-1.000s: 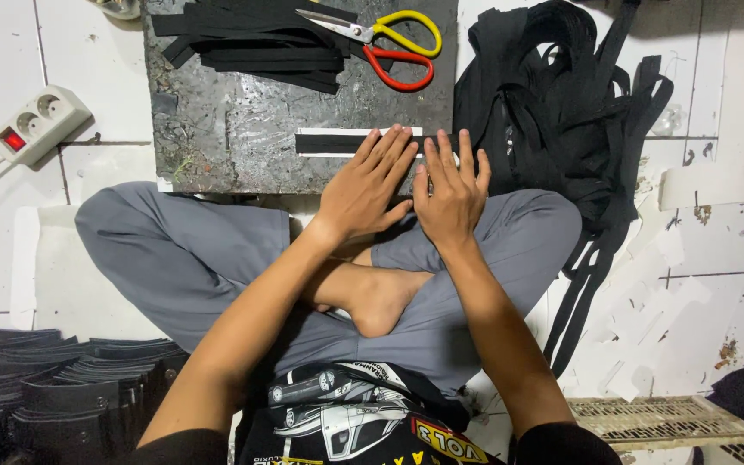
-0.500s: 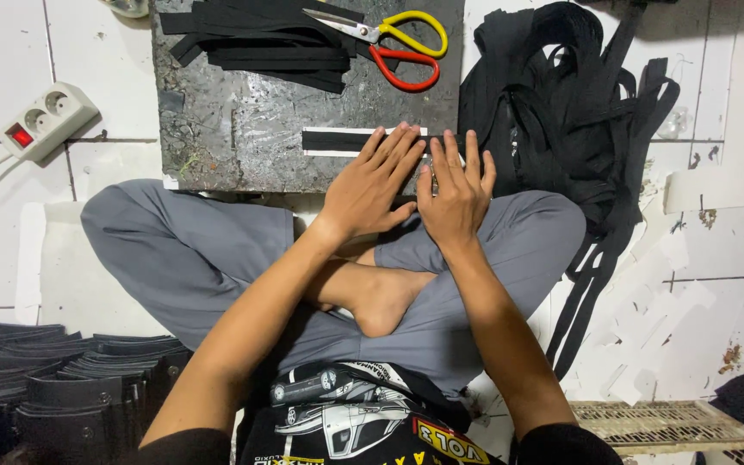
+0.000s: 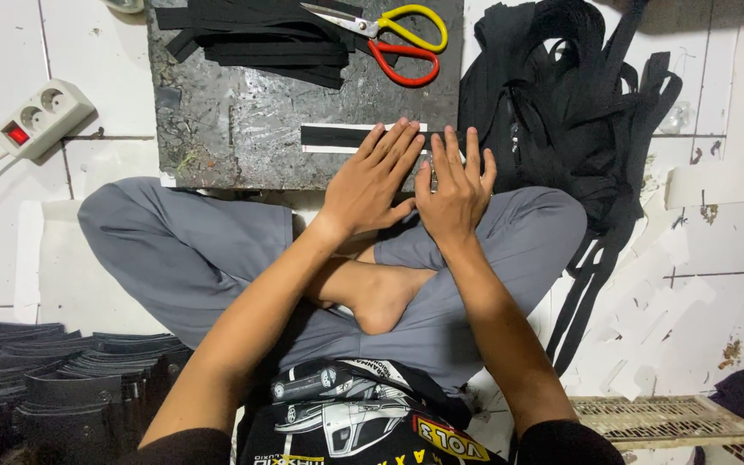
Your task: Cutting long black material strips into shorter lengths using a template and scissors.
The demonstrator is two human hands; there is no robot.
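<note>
**Both hands flat on a black strip at the slab's near edge**

Just above frame centre, the left hand (image 3: 370, 179) and right hand (image 3: 455, 185) lie spread, palms down, fingers together, pinning a black strip (image 3: 337, 137) with white backing flat on the dark work slab (image 3: 243, 120). Nothing is pinched. Yellow-and-red scissors (image 3: 393, 39) and cut black strips (image 3: 260, 39) wait at the top, loose black webbing (image 3: 561, 103) heaped at upper right.

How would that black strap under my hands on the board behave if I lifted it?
The black strap probably flops: similar strips in the tangled pile drape limply. It looks thin and flat, so likely light, and won't roll. Left hand and right hand press it flat.
</note>
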